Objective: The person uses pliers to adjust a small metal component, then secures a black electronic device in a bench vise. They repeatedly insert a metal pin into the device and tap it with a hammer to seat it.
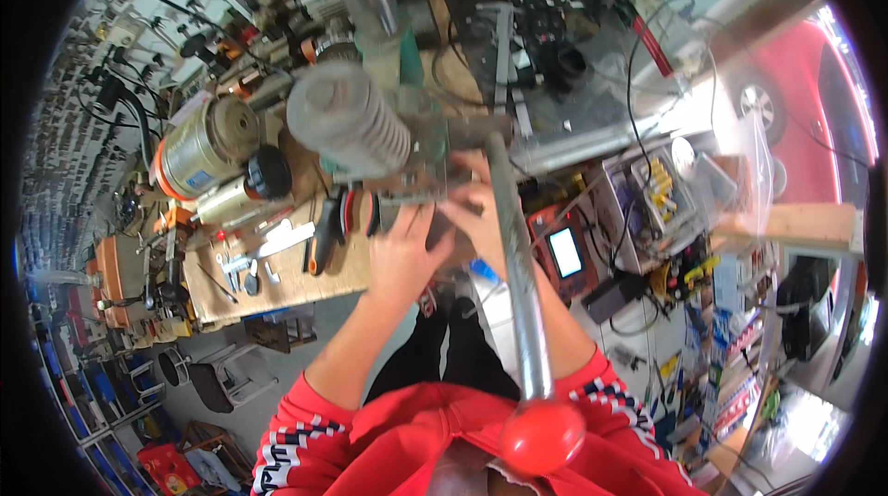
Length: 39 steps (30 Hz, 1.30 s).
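Both my hands work close together at the base of a bench press with a large coil spring (356,122) on its head. My left hand (404,254) has its fingers bent and closed at the near edge of the press base. My right hand (476,219) sits just beside it, fingers curled in under the press head. Whatever small piece lies between them is hidden by the fingers. A steel lever (520,283) passes over my right forearm and ends in a red ball knob (543,438) near my chest; neither hand touches it.
Black-and-orange pliers (324,235) and small metal parts lie on the wooden bench top (215,297) to the left. A metal canister (199,159) stands behind them. A caliper (502,48) lies at the back. On the right are a lit-screen device (564,251) and a parts bin (620,219).
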Available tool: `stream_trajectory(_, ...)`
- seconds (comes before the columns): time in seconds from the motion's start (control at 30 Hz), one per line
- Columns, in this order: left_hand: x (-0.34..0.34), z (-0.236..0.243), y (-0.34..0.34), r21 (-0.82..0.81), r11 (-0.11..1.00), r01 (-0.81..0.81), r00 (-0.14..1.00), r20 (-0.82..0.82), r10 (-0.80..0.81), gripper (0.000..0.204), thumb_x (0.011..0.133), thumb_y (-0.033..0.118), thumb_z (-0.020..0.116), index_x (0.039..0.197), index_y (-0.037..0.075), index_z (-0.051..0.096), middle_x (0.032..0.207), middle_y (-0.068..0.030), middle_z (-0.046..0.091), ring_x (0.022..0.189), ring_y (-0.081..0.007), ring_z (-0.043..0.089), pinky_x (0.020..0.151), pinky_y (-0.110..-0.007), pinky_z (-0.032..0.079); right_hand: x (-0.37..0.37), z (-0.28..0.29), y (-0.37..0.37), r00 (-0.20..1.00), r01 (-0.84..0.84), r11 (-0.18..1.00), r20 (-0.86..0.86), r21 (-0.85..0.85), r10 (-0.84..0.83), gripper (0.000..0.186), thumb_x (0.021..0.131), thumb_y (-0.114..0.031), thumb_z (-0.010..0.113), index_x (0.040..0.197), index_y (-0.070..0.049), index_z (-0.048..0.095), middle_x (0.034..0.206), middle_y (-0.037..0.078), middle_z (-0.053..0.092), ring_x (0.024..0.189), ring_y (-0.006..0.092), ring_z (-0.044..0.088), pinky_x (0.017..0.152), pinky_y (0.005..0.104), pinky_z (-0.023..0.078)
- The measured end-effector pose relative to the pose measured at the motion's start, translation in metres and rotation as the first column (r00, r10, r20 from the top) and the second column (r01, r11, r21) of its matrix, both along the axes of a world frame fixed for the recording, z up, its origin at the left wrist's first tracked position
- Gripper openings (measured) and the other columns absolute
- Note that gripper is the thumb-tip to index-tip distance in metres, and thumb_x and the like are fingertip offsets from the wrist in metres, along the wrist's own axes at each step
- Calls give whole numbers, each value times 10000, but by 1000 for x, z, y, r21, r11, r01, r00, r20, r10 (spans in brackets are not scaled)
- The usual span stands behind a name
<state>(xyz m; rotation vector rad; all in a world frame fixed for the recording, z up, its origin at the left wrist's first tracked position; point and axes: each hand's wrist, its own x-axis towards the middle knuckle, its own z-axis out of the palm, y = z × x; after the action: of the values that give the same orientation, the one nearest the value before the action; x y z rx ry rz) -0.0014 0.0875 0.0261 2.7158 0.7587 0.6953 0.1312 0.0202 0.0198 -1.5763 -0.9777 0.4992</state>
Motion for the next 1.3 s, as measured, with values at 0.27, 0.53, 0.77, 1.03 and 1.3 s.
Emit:
stream_trajectory(0.27,-1,0,-6,13,998,-58,998,-9,58,414,679,274,740,1009,52,625,995,-66,617,636,-235,640,507,-316,528,5,-6,-3,999,-48,998,11,-32,49,122,711,2,699,794,61,631,1046,131,570,926,243,562,798,328,450)
stream_trajectory(0.53,1,2,-5,10,999,-52,999,11,52,382,661,213,717,991,46,621,975,-71,615,662,-236,644,519,-313,526,6,-8,0,992,-88,996,90,-15,89,110,740,-29,683,779,52,620,1168,132,508,989,233,520,792,303,430)
stream_trajectory(0.77,1,-1,-6,-44,997,-71,997,18,71,422,638,179,724,1019,25,627,998,-87,619,671,-248,641,538,-318,531,7,7,-4,984,-49,994,164,-99,64,137,708,-52,706,806,39,678,1238,159,545,1118,293,490,904,353,411)
stream_trajectory(1.03,5,2,-8,-78,993,-94,995,28,96,408,646,143,722,1020,12,629,1014,-127,622,793,-292,637,616,-349,535,7,3,2,996,-51,999,73,-9,52,120,687,-33,707,797,14,696,1218,116,577,1113,240,516,889,321,428)
stream_trajectory(1.3,5,3,-8,-94,989,-111,994,-1,111,436,669,161,715,1070,17,619,1072,-128,614,812,-293,638,627,-349,531,6,1,2,994,-42,999,105,26,39,110,704,-22,699,808,15,695,1208,115,583,1094,229,527,889,316,423)
